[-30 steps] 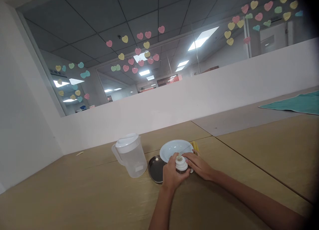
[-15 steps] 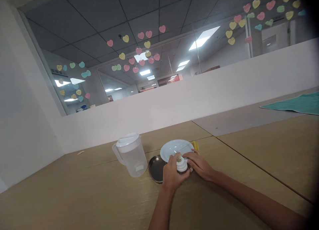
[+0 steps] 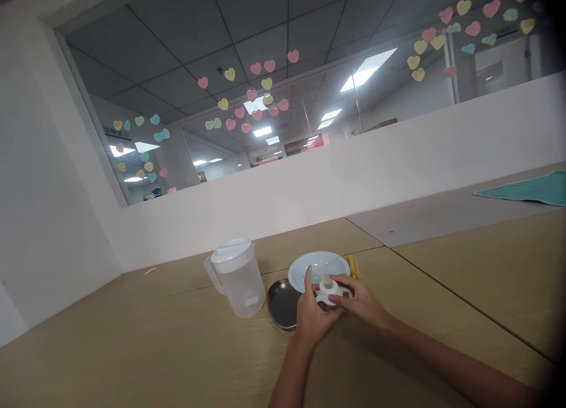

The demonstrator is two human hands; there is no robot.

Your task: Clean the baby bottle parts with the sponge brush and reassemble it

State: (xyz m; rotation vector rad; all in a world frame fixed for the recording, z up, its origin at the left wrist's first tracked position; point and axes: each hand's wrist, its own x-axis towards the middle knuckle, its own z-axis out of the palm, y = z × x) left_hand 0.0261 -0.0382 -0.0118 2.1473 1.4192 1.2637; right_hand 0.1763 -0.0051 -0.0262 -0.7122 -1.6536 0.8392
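Between my hands is a baby bottle (image 3: 328, 289) with a white collar, side handles and a translucent nipple pointing up. My left hand (image 3: 312, 318) is closed around its left side and lower part, the index finger lifted off. My right hand (image 3: 363, 303) grips the white collar from the right with thumb and fingers. Most of the bottle's body is hidden by the hands. Just behind it lies a pale blue-white plate (image 3: 316, 262). To the left is a dark round metal tray (image 3: 281, 305), partly covered by my left hand.
A clear plastic pitcher (image 3: 241, 284) with a white lid stands left of the tray. Yellow sticks or tubes (image 3: 353, 266) lie by the plate's right edge. A teal cloth (image 3: 526, 188) is at the far right. A low white wall (image 3: 292, 198) borders the wooden table (image 3: 177, 343).
My left index finger has lifted from the bottle's top. My right hand's fingers have shifted onto the collar, and more of the nipple and handles shows. The camera view has shifted slightly.
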